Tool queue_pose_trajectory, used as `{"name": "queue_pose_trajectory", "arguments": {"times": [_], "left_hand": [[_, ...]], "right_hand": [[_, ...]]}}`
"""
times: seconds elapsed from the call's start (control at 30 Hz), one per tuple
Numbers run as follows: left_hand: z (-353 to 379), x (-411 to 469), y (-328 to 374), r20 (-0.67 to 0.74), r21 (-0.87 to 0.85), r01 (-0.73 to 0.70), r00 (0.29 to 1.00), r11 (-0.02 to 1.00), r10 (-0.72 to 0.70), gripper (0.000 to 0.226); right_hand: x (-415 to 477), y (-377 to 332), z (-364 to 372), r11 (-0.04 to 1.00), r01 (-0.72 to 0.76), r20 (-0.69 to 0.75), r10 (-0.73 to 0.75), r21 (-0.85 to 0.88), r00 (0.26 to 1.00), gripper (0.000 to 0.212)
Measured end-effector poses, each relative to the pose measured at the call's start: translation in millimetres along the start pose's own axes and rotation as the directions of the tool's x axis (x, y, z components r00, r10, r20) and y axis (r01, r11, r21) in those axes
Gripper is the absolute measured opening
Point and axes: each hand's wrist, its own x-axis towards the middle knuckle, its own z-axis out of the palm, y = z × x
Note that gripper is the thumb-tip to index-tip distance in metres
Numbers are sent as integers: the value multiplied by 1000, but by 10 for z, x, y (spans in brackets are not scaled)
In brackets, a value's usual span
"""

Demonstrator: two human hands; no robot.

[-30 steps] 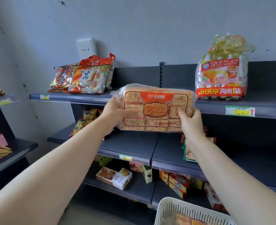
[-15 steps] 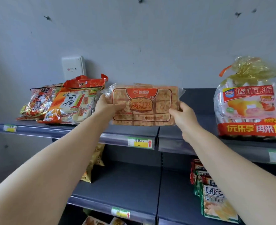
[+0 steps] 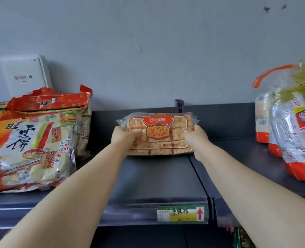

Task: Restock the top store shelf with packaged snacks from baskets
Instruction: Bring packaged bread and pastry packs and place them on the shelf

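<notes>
- Head view, the grip: both arms reached forward over the top shelf [image 3: 157,178]. The left hand [image 3: 123,138] gripped the left end of a clear packet of cakes [image 3: 159,136], and the right hand [image 3: 194,138] gripped the right end. The fingers of each were curled round the wrapper's edge.
- Head view, the packet: it stood on its long edge near the back of the shelf, label facing the camera, in the gap between the goods on either side. Its lower edge looked to meet the shelf surface. Whether its weight was already on the shelf, I could not tell.
- Head view, the surroundings: rice-cracker bags [image 3: 31,145] were stacked to the left, apart from the packet. A tied bag of cakes [image 3: 295,136] stood well to the right. A price tag [image 3: 181,213] sat on the shelf lip below the packet, and a white box [image 3: 24,76] hung on the wall [image 3: 166,51].
- Progress, as a judgement: this packet was at or almost at its place, but neither hand had let go, so the placing was not finished. The middle of the shelf showed much bare surface in front of the packet, so more stock would likely fit. No basket was in view, so how many snacks remained could not be told.
</notes>
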Motion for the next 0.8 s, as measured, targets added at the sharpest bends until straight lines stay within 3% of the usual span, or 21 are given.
{"name": "queue_pose_trajectory", "arguments": {"times": [0.07,0.17,0.27,0.4,0.5,0.63,0.7,0.8], "left_hand": [[42,68,-98,-29,33,-2,1000,999,3,66],[55,2,-173,-79,50,-58,995,997,62,50],[40,1,-242,-69,37,-104,992,994,106,44],[64,-48,-220,-74,79,-129,988,989,135,40],[52,-78,-202,-55,178,-117,990,977,129,52],[17,-75,-151,-104,177,45,994,983,-26,73],[53,-112,-84,-171,205,64,985,977,-29,76],[102,-223,101,-209,332,-47,970,942,122,72]], "right_hand": [[17,130,81,996,55,-44,-58,-77,997,56],[-147,224,94,961,181,-95,-204,-210,974,47],[-205,256,25,960,174,-117,-203,-218,972,64],[-276,256,-4,937,188,-114,-230,-294,967,65],[-317,218,-3,901,183,-58,-223,-394,973,65],[-306,140,-50,930,166,2,-175,-328,985,77],[-340,69,-101,964,121,11,-122,-235,992,71],[-475,-42,-223,947,138,20,-139,-291,990,45]]}}
